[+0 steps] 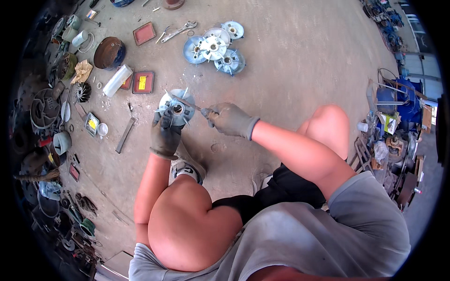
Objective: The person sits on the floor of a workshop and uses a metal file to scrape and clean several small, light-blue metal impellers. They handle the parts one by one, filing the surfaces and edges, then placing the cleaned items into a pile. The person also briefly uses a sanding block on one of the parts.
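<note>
Just up and left of the frame's centre, the left hand gripped the finned disc; the right hand gripped the flat tool over it. Good work likely called for steady support and controlled strokes.

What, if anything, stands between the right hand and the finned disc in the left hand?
Only the narrow tool in the right hand, spanning the gap and overlapping the finned disc in view; nothing else visible intervenes.
</note>
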The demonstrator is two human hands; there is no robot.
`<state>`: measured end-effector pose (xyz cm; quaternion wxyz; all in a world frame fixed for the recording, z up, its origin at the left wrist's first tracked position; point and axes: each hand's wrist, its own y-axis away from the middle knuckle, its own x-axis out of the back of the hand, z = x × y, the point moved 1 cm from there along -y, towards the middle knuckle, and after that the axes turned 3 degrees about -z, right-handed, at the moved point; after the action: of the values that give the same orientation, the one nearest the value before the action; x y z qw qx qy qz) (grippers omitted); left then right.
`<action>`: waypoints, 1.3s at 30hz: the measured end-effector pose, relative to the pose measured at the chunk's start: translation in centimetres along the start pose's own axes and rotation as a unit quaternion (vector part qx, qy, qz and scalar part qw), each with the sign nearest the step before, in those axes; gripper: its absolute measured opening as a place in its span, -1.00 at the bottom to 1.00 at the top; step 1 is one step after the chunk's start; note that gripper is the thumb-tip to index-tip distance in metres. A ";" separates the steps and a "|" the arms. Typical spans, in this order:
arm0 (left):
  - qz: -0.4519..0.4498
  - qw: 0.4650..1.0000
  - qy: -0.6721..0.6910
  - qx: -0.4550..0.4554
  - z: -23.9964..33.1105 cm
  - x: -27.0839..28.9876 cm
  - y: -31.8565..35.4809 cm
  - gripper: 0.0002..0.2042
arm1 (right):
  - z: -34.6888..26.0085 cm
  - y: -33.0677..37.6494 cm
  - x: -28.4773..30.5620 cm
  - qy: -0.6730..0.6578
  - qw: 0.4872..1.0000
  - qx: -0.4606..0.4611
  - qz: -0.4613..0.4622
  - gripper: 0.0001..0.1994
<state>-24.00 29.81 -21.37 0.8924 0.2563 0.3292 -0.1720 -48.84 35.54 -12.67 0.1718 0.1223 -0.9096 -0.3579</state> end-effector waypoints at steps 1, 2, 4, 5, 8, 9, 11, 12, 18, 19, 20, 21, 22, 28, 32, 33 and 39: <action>0.010 1.000 0.013 0.006 0.1 0.0 -0.3 -0.48 | 0.2 -0.2 -0.4 -0.015 1.000 -0.002 -0.005 -0.48; 0.020 0.999 0.027 0.011 0.2 -0.1 -0.5 -0.47 | 0.4 -0.4 -0.8 -0.030 0.999 -0.005 -0.011 -0.48; 0.001 0.999 0.052 -0.007 0.2 -1.2 -0.1 -0.54 | 1.5 -0.6 -1.1 -0.051 0.998 0.006 -0.022 -0.48; -0.010 0.998 0.064 -0.015 0.3 -1.5 0.1 -0.58 | 2.2 -0.8 -1.1 -0.061 0.998 0.010 -0.026 -0.48; 0.031 0.996 0.086 0.014 0.7 -0.9 0.7 -0.54 | 1.1 -0.8 -0.1 -0.153 0.970 -0.105 -0.158 -0.50; 0.032 0.994 0.099 0.024 0.8 -1.0 0.9 -0.53 | 1.0 -1.1 0.2 -0.186 0.963 -0.104 -0.164 -0.50; -0.039 0.914 -0.372 -0.157 1.2 -1.1 1.1 -0.54 | 1.0 -1.4 0.6 -0.253 0.946 -0.100 -0.175 -0.51; -0.072 0.778 -0.578 -0.236 1.5 -1.2 1.1 -0.55 | 0.6 -1.2 0.6 -0.188 0.968 -0.077 -0.146 -0.50; 0.051 0.994 -0.095 -0.015 1.8 -2.6 -0.2 -0.68 | 2.3 0.1 0.4 0.016 1.000 -0.002 -0.017 -0.50; 0.105 0.993 0.037 0.028 1.7 -2.4 -0.5 -0.69 | 2.2 0.3 0.6 0.031 0.999 -0.011 -0.011 -0.51; 0.115 0.992 0.035 0.036 1.8 -2.3 -0.3 -0.69 | 2.1 0.4 0.7 0.046 0.999 -0.019 -0.005 -0.51; 0.119 0.991 0.033 0.043 1.8 -2.4 -0.4 -0.68 | 2.0 0.3 0.9 0.065 0.998 0.001 0.007 -0.51; 0.124 0.990 0.030 0.051 1.9 -2.6 -0.5 -0.67 | 2.1 0.1 1.0 0.083 0.996 0.020 0.018 -0.52; 0.096 0.991 -0.026 0.094 1.2 -3.6 0.3 -0.67 | 1.5 0.3 1.5 0.052 0.998 0.017 -0.022 -0.50; 0.070 0.996 0.011 0.049 2.1 -4.5 0.9 -0.69 | 0.0 2.5 3.2 0.126 0.988 0.027 -0.080 -0.52; 0.072 0.996 0.050 0.034 2.8 -4.4 1.0 -0.67 | 1.8 3.0 4.2 0.231 0.971 0.029 -0.061 -0.53; 0.114 0.991 -0.033 0.063 2.3 -3.1 1.4 -0.67 | 2.0 4.9 4.2 0.269 0.962 0.038 0.011 -0.52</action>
<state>-24.41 30.04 -17.31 0.8986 0.3420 0.2568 -0.0980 -53.92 38.86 -9.69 0.4089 0.2106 -0.8443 -0.2749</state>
